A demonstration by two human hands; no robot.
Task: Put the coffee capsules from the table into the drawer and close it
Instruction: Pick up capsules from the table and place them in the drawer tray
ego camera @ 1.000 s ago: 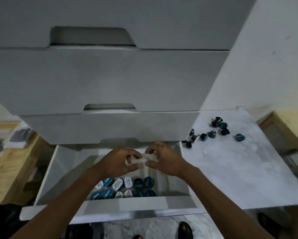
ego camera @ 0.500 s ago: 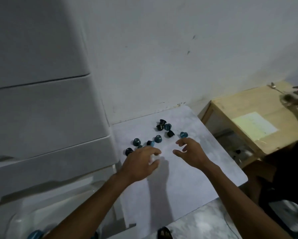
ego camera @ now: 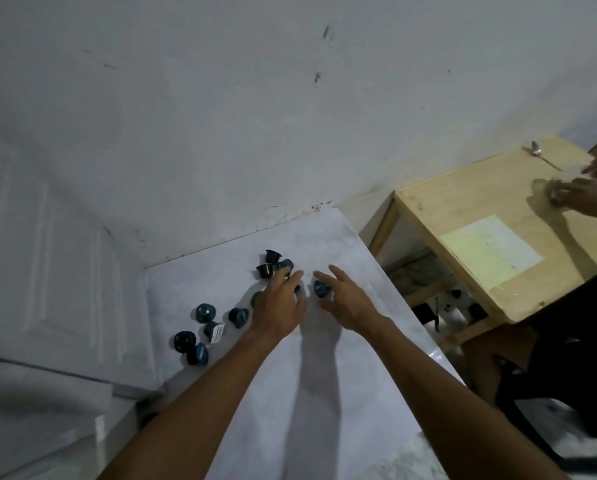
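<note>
Several dark blue and teal coffee capsules [ego camera: 205,312] lie scattered on the white table [ego camera: 342,393]. My left hand [ego camera: 279,304] reaches over the far cluster with fingers stretched out, its fingertips by two dark capsules [ego camera: 268,265]. My right hand [ego camera: 345,299] hovers beside it, fingers spread and empty, just right of a teal capsule [ego camera: 321,288]. The white drawer unit [ego camera: 48,271] stands at the left; the open drawer itself is mostly out of view at the lower left.
A wall rises behind the table. A wooden side table [ego camera: 480,230] with a yellow paper sheet [ego camera: 491,251] stands to the right, where another person's hands [ego camera: 588,195] handle something small near a spoon [ego camera: 541,154]. Dark clutter sits below it.
My view swung from the open drawer to the table. Both hands left the drawer and moved forward over the capsules, and my left hand's fingers straightened out.
</note>
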